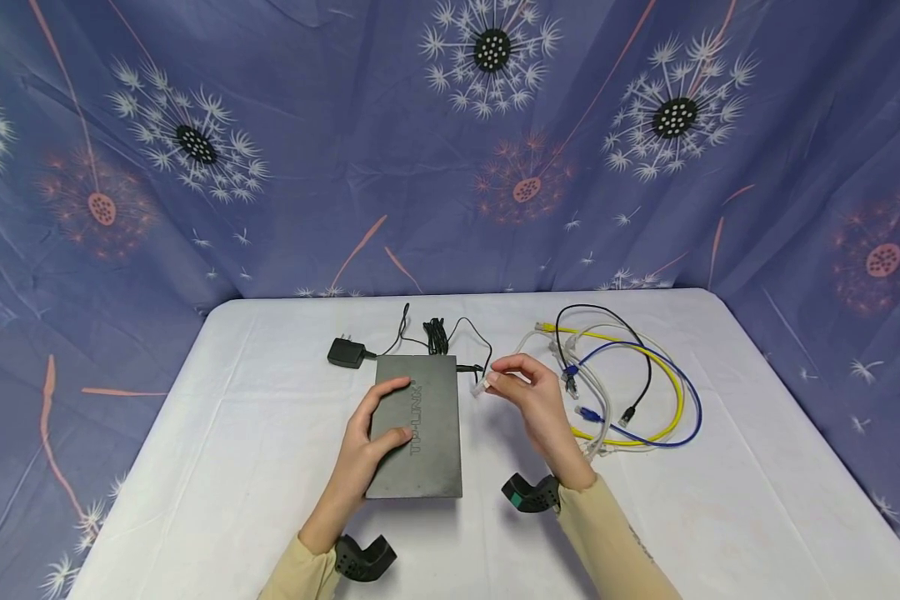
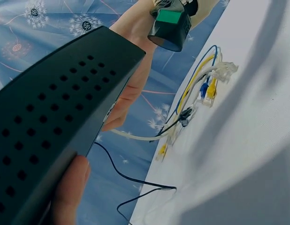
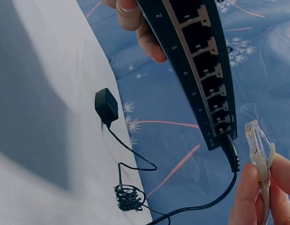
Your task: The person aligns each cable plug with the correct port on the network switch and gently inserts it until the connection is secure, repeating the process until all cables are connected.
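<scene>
My left hand (image 1: 362,446) grips a black TP-LINK network switch (image 1: 427,471) from its left side, thumb on the top face. The switch is held up off the table. In the right wrist view its row of numbered ports (image 3: 206,70) looks unoccupied, and a black power plug (image 3: 230,152) sits in the end of that row. To the right of the switch, my right hand (image 1: 538,412) pinches the clear plug (image 3: 255,145) of a whitish network cable between thumb and fingers. That plug is apart from the ports, pointing toward the switch.
A black power adapter (image 1: 347,352) lies behind the switch at left, with its bundled cord (image 1: 436,335) beside it. On the right lie coiled network cables: yellow (image 1: 678,408), blue (image 1: 696,400), black (image 1: 648,371) and whitish. A patterned curtain (image 1: 345,167) hangs beyond the white table (image 1: 217,433).
</scene>
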The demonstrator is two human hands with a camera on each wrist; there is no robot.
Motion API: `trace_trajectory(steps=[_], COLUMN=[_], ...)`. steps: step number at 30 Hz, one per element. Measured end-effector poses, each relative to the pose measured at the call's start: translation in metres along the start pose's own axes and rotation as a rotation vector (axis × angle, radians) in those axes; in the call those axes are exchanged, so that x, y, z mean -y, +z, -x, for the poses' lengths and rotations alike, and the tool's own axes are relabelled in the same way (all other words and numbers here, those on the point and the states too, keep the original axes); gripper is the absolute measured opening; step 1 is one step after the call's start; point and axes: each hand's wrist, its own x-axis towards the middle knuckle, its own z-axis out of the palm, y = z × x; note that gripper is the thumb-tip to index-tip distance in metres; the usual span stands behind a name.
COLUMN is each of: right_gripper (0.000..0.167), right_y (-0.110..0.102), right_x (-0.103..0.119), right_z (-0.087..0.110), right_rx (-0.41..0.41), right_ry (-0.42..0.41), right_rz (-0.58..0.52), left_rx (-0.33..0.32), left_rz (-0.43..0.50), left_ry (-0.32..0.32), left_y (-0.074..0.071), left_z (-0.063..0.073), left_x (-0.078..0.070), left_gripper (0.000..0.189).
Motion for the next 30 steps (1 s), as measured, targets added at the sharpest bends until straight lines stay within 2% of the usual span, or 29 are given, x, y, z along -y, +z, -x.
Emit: trace_trajectory(steps=[3, 7, 15, 30], right_gripper=[0.02, 0.007, 0.011, 0.005], right_y=[0.003, 0.006, 0.012, 0.023], right_x=[0.0, -0.001, -0.003, -0.011], right_z=[0.0, -0.001, -0.002, -0.004], right_rx=[-0.017, -0.041, -0.076, -0.166], right_ry=[-0.016, -0.047, -0.063, -0.102], right_rz=[-0.022, -0.028, -0.034, -0.089], left_rx=[-0.001, -0.004, -0.001, -0.02], left_rz=[0.0, 0.005, 0.004, 0.005], left_ry=[-0.002, -0.007, 0.001, 0.011], left_y=[0.001, 0.001, 0.002, 0.004], left_z=[0.0, 0.0, 0.0, 0.001], left_x=[0.0, 0.0, 0.001, 0.001], left_gripper=[0.06, 0.059, 0.059, 0.058])
